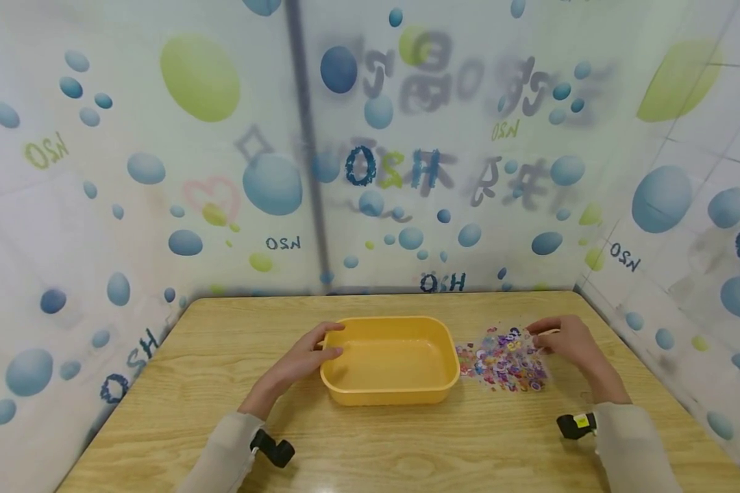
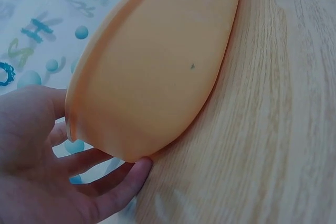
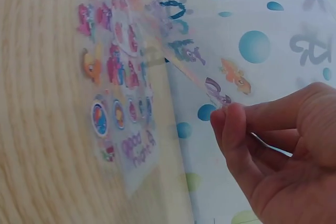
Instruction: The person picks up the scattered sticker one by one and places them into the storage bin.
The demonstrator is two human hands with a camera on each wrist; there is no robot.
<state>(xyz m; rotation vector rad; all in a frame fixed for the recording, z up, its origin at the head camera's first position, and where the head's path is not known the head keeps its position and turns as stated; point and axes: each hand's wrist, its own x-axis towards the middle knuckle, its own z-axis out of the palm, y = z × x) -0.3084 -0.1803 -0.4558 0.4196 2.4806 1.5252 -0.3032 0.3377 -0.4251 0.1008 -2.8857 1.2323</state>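
So the backdrop (image 1: 370, 137) around the table was a plastic sheet printed with blue and green bubbles, and the lettering on it showed mirrored, as if seen from the back. What I could make out was "OSH" in dark blue (it came up in a few spots, big near the middle and smaller just above the table's far edge), plus small marks that looked like "OSN". There were also large grey characters higher up, too blurred for me to read.

On the wooden table (image 1: 370, 452) sat a yellow plastic tub (image 1: 390, 359), roughly centred. The left hand (image 1: 302, 363) was at the tub's left end, thumb over the rim and fingers curled against the outer wall and under the corner. The left wrist view showed the same thing up close, with the fingertips (image 2: 134, 174) tucked right where the tub (image 2: 157, 66) met the table, so that hand was gripping it.

Just right of the tub lay a clear sticker sheet (image 1: 506, 359) covered in small colourful cartoon stickers. The right hand (image 1: 567, 346) was at the sheet's far right corner. In the right wrist view the thumb and forefinger (image 3: 233, 124) were pinched on that corner, which was lifted off the table while the rest of the sheet (image 3: 118, 77) lay flat. One sticker carried pink writing, too soft to read properly
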